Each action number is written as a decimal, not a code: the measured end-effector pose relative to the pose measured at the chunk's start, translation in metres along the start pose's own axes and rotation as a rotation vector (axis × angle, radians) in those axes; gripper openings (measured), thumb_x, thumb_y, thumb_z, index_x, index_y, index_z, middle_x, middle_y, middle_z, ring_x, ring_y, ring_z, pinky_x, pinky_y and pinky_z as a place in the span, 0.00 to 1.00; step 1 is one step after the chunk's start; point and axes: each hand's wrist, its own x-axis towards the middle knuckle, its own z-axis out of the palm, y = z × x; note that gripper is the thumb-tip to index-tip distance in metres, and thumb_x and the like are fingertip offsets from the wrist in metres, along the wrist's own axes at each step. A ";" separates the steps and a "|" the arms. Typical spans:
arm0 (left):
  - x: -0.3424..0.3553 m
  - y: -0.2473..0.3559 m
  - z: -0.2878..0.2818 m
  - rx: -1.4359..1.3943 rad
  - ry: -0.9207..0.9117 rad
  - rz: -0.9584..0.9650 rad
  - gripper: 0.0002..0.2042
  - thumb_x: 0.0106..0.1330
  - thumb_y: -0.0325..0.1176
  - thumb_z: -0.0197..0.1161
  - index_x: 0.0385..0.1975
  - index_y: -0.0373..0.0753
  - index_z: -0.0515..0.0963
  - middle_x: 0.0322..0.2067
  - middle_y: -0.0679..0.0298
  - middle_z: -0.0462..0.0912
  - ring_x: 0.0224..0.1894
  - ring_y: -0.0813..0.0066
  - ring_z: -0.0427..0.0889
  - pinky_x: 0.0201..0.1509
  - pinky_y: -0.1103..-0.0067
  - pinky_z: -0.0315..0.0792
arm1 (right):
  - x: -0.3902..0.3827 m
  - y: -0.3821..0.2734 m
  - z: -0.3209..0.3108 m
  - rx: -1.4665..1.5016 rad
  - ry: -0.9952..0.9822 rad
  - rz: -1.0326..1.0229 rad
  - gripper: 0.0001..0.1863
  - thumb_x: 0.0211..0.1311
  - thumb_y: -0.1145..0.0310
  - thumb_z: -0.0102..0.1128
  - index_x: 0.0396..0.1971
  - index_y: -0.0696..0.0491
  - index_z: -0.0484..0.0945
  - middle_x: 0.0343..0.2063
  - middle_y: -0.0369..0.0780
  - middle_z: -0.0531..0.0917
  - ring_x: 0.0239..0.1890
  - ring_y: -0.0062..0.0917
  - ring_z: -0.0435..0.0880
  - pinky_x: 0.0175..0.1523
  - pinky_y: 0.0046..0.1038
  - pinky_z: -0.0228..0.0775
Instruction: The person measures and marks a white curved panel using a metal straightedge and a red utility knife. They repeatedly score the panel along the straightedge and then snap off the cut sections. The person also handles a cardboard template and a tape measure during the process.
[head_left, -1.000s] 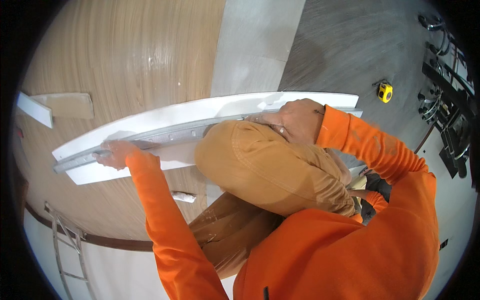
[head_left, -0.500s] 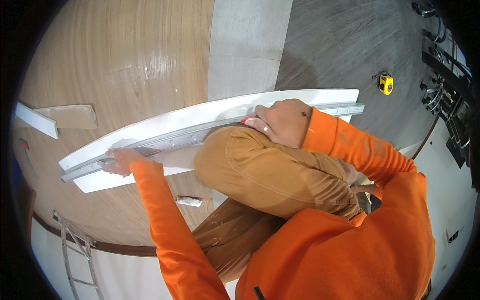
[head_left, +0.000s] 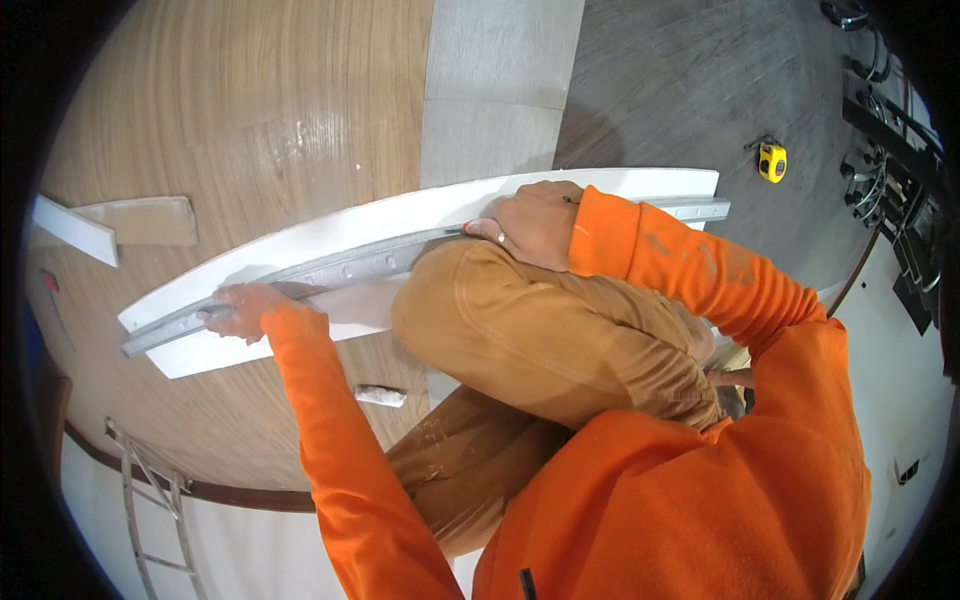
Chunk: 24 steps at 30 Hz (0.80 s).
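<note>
Metal rail (head_left: 360, 266) is best kept pinned flat on the white board (head_left: 350, 235) — it's clamped by the left hand (head_left: 243, 311); a mostly hidden red tool (head_left: 467, 228), gripped in the closed right hand (head_left: 540, 226), is best guided snugly.

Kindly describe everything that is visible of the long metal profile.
The long metal profile looks like grey steel, with a raised edge and a row of round marks. It lies lengthwise on the white panel, jutting slightly past both ends. The left hand touches it near its left end; the right hand and a knee partly hide it.
</note>
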 end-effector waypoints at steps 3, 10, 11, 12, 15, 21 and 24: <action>-0.007 0.005 0.001 0.067 0.033 -0.027 0.28 0.79 0.53 0.45 0.77 0.58 0.56 0.80 0.56 0.46 0.79 0.32 0.42 0.81 0.46 0.45 | -0.010 -0.005 -0.008 -0.021 -0.033 0.056 0.34 0.80 0.42 0.38 0.40 0.56 0.86 0.30 0.54 0.87 0.36 0.50 0.87 0.44 0.48 0.78; 0.025 -0.022 0.011 0.088 0.076 0.092 0.27 0.79 0.51 0.47 0.75 0.57 0.59 0.78 0.55 0.54 0.78 0.38 0.51 0.81 0.49 0.47 | -0.053 0.060 -0.013 -0.120 -0.012 0.083 0.37 0.78 0.39 0.38 0.37 0.58 0.86 0.28 0.54 0.87 0.33 0.50 0.88 0.41 0.48 0.79; 0.031 -0.027 0.016 0.107 0.106 0.093 0.26 0.79 0.51 0.47 0.75 0.56 0.59 0.77 0.56 0.56 0.78 0.39 0.53 0.80 0.49 0.47 | -0.059 0.066 -0.014 -0.160 -0.034 0.107 0.37 0.78 0.39 0.39 0.36 0.58 0.86 0.28 0.54 0.87 0.33 0.49 0.88 0.40 0.48 0.80; 0.035 -0.032 0.019 0.126 0.137 0.093 0.26 0.79 0.51 0.47 0.74 0.56 0.60 0.76 0.56 0.58 0.77 0.41 0.55 0.80 0.49 0.48 | -0.062 0.067 -0.009 -0.166 0.004 0.096 0.37 0.78 0.39 0.39 0.35 0.58 0.85 0.26 0.53 0.86 0.30 0.50 0.87 0.39 0.47 0.79; 0.002 -0.003 0.003 0.031 0.019 0.074 0.26 0.79 0.50 0.47 0.75 0.56 0.59 0.73 0.58 0.63 0.75 0.41 0.60 0.79 0.48 0.51 | -0.065 0.072 -0.002 -0.163 0.081 0.094 0.36 0.79 0.40 0.40 0.33 0.59 0.83 0.23 0.53 0.85 0.26 0.50 0.85 0.36 0.45 0.78; -0.012 0.008 -0.002 0.054 0.007 0.045 0.26 0.79 0.49 0.47 0.74 0.54 0.60 0.68 0.59 0.68 0.71 0.45 0.66 0.76 0.50 0.62 | -0.066 0.075 0.002 -0.103 0.093 0.081 0.35 0.78 0.40 0.40 0.36 0.56 0.85 0.23 0.52 0.85 0.28 0.50 0.86 0.37 0.47 0.77; -0.017 0.012 -0.005 -0.024 0.012 0.053 0.26 0.79 0.48 0.47 0.74 0.53 0.60 0.68 0.58 0.68 0.70 0.48 0.68 0.77 0.53 0.63 | -0.061 0.080 -0.005 -0.097 0.028 0.078 0.35 0.78 0.39 0.39 0.38 0.54 0.86 0.26 0.52 0.86 0.31 0.51 0.86 0.40 0.48 0.78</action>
